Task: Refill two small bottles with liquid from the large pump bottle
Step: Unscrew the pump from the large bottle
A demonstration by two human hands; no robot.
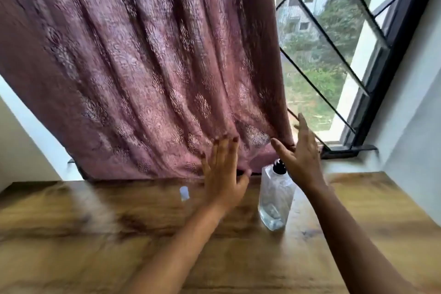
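Head view, motion-blurred throughout. Wooden table (pixel 95 234) across the lower frame, its far edge against a window (pixel 334 55) with dark diagonal bars. A mauve patterned curtain (pixel 148 67) hangs over most of the window, its hem reaching down to the table's far edge. Large pump bottle (pixel 275 200): clear body, black pump head, standing upright on the table near the far edge, just below the curtain hem and between the two forearms; clear liquid shows in its lower part, level hard to read. Small bottle (pixel 184 193): a pale, blurred shape on the table, left of the left wrist and well apart from the pump bottle; only this one shows. Left hand (pixel 223 172): released, fingers straight and together, fingertips up against the lower curtain fabric, holding nothing. Right hand (pixel 300 157): released too, fingers spread, raised at the curtain's right edge just above the pump head; contact with either cannot be told.
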